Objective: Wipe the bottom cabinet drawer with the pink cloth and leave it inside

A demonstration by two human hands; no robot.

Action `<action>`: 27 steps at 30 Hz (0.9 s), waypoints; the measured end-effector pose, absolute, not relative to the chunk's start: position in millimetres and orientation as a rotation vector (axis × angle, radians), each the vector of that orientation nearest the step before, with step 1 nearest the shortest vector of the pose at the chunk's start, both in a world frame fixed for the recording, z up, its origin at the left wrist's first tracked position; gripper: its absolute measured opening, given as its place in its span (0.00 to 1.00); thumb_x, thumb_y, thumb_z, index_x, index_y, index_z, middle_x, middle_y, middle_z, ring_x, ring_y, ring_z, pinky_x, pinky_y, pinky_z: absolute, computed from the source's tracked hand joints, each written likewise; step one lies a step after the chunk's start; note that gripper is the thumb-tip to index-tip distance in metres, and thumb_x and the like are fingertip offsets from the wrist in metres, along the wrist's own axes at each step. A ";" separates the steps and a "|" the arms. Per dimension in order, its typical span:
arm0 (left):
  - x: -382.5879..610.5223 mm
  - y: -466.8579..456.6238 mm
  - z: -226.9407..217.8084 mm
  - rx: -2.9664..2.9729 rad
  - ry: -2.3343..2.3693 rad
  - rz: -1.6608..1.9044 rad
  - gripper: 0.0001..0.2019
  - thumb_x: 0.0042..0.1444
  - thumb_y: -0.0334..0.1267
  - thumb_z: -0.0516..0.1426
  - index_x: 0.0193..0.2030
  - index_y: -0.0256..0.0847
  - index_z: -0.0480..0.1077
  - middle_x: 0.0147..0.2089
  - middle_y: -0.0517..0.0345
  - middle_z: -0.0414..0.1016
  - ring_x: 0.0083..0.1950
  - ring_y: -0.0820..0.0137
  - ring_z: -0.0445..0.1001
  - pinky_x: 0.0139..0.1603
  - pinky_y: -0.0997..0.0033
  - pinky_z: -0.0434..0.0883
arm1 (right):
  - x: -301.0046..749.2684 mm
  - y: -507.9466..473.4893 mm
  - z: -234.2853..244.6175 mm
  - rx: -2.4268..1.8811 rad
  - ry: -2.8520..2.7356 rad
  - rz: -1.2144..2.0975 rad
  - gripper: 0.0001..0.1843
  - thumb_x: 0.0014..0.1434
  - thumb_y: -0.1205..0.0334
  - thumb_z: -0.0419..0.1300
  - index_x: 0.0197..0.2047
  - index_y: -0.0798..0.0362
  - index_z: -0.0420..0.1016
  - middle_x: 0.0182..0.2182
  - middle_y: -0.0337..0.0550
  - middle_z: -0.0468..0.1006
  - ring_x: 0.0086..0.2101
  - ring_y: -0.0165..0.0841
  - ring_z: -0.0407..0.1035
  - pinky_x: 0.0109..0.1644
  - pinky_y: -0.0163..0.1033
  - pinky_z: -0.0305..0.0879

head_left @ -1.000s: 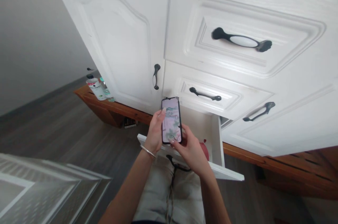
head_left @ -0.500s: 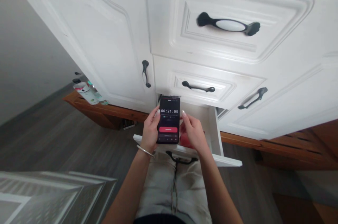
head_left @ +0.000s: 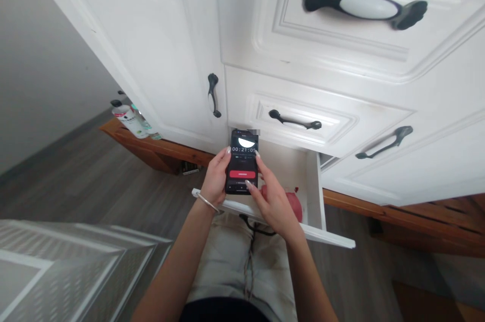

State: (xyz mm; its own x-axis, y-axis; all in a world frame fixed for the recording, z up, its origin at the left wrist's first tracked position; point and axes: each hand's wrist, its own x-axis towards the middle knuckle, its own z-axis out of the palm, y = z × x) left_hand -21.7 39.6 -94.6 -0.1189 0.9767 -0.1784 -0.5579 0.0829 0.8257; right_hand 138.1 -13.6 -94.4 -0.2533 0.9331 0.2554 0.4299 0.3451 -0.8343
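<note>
A black smartphone is held upright over a pulled-out white drawer. Its screen shows a timer, a red button and a bright white reflection near the top. My left hand, with a silver bangle at the wrist, is closed around the phone's left side. At the other side my right hand has its index finger against the phone's right edge and its thumb over the lower screen. Inside the drawer, partly hidden by my right hand, lies a pinkish-red object whose kind I cannot tell.
White cabinet fronts with dark handles rise ahead. Bottles stand on a wooden ledge at the left. A white lattice-patterned piece is at lower left. The open drawer juts out in front of my legs.
My right thumb has moved onto the lower screen and the index finger to the phone's edge. A bright reflection has appeared on the screen. The view has shifted closer to the cabinet.
</note>
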 end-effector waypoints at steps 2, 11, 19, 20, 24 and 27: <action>-21.3 40.1 -95.4 0.592 0.950 1.427 0.23 0.46 0.51 0.71 0.43 0.37 0.77 0.40 0.55 0.82 0.43 0.63 0.80 0.41 0.69 0.74 | 139.8 -14.6 -96.1 -1.210 -1.830 0.857 0.37 0.71 0.50 0.54 0.77 0.45 0.45 0.73 0.49 0.57 0.69 0.41 0.56 0.73 0.54 0.55; -18.8 41.5 -95.2 0.617 0.948 1.466 0.19 0.51 0.50 0.68 0.42 0.36 0.78 0.41 0.56 0.82 0.42 0.67 0.79 0.45 0.70 0.73 | 140.1 -17.9 -90.9 -1.232 -1.817 0.918 0.34 0.71 0.50 0.54 0.76 0.43 0.50 0.72 0.45 0.60 0.67 0.41 0.60 0.72 0.54 0.57; -19.9 44.3 -98.6 0.542 0.933 1.495 0.20 0.55 0.49 0.66 0.47 0.35 0.78 0.47 0.51 0.82 0.52 0.62 0.78 0.55 0.65 0.73 | 140.0 -18.4 -86.0 -1.246 -1.931 0.910 0.29 0.72 0.51 0.53 0.73 0.42 0.58 0.64 0.45 0.72 0.60 0.41 0.69 0.65 0.50 0.66; -20.0 44.4 -98.8 0.533 0.926 1.493 0.20 0.55 0.49 0.66 0.47 0.35 0.77 0.48 0.51 0.82 0.53 0.62 0.78 0.56 0.64 0.73 | 140.0 -18.2 -86.5 -1.243 -1.936 0.909 0.29 0.72 0.51 0.53 0.73 0.43 0.58 0.63 0.45 0.73 0.59 0.41 0.69 0.65 0.50 0.66; -20.2 44.3 -99.6 0.516 0.912 1.492 0.20 0.56 0.48 0.65 0.48 0.35 0.77 0.50 0.50 0.82 0.57 0.60 0.77 0.58 0.63 0.73 | 140.3 -17.8 -88.2 -1.251 -1.951 0.912 0.28 0.72 0.52 0.52 0.73 0.43 0.58 0.61 0.46 0.74 0.58 0.41 0.70 0.64 0.49 0.66; -20.5 44.7 -100.3 0.507 0.910 1.499 0.19 0.56 0.47 0.65 0.48 0.36 0.77 0.50 0.51 0.82 0.57 0.60 0.77 0.59 0.63 0.73 | 140.7 -17.9 -88.3 -1.258 -1.961 0.910 0.29 0.72 0.52 0.53 0.73 0.42 0.57 0.61 0.46 0.74 0.58 0.41 0.70 0.63 0.50 0.66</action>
State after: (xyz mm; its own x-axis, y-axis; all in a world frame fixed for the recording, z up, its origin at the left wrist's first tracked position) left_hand -20.5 44.7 -100.3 -0.1552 0.9680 -0.1970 -0.6211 0.0594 0.7815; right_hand 140.7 -17.9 -88.3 -0.3460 0.9279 0.1387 0.4935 0.3057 -0.8142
